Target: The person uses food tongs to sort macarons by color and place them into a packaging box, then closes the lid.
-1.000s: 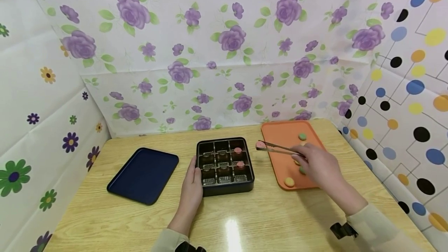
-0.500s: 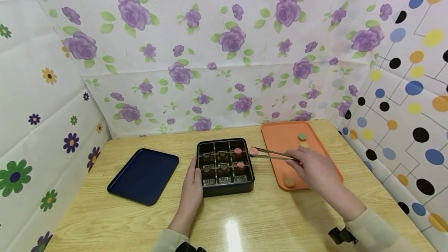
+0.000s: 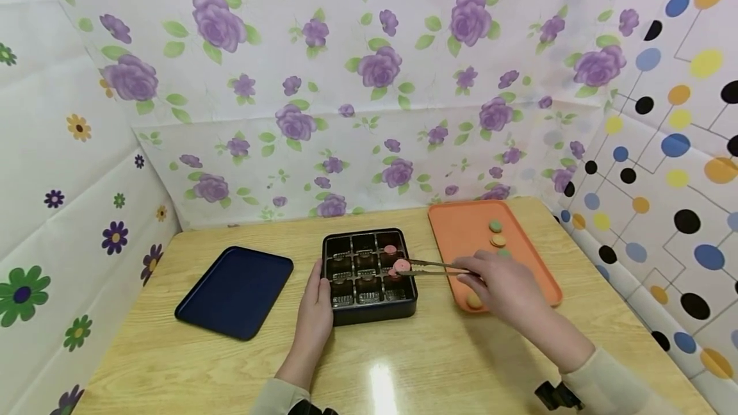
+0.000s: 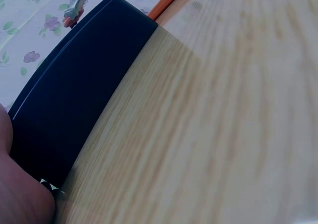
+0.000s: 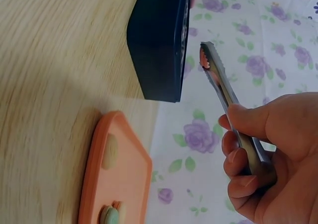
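Note:
A black compartment box (image 3: 369,303) (image 5: 159,40) (image 4: 74,100) stands mid-table, with two pink sweets in its right column, one at the back (image 3: 390,250). My right hand (image 3: 498,287) (image 5: 268,154) grips metal tongs (image 3: 438,267) (image 5: 223,85) whose tips pinch a pink sweet (image 3: 401,266) (image 5: 203,60) over the box's right side. My left hand (image 3: 316,309) (image 4: 20,194) rests against the box's left front corner, fingers straight along its wall. An orange tray (image 3: 461,226) (image 5: 119,174) to the right holds several green and yellow sweets (image 3: 496,227).
A dark blue tray (image 3: 236,290) lies on the left of the wooden table (image 3: 403,364). Patterned sheets wall in the back and both sides. A small black object (image 3: 550,396) sits by my right sleeve.
My right hand has carried the tongs and pink sweet leftward, from above the gap beside the orange tray to over the box's right column. The left hand has stayed put.

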A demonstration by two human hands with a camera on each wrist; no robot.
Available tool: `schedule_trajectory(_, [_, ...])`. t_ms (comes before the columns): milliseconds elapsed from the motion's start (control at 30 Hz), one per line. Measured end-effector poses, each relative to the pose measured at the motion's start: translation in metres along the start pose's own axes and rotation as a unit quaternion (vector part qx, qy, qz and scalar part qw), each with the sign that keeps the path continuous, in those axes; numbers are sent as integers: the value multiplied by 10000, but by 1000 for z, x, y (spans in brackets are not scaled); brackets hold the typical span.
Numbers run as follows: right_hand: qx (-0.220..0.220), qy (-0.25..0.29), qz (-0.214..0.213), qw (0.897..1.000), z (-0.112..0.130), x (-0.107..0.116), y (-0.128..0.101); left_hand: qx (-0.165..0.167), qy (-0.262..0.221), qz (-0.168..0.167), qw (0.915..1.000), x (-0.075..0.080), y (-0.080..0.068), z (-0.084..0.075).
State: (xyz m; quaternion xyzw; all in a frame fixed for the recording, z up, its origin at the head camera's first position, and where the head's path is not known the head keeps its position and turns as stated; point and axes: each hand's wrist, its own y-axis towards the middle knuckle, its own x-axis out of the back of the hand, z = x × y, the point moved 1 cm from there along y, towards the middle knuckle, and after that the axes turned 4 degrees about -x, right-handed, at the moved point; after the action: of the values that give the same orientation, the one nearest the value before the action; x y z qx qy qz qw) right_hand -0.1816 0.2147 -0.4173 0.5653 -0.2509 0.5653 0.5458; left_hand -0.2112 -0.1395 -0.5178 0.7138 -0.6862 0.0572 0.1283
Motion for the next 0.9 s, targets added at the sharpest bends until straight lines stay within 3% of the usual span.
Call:
schedule_trajectory(300, [167,154,46,9997,8,-7,-5,54,-33,-19,10000,0,-5,2])
schedule_trajectory(900, [62,120,320,9994,9,-15,-1,23,4,-19,10000,0,-1,1])
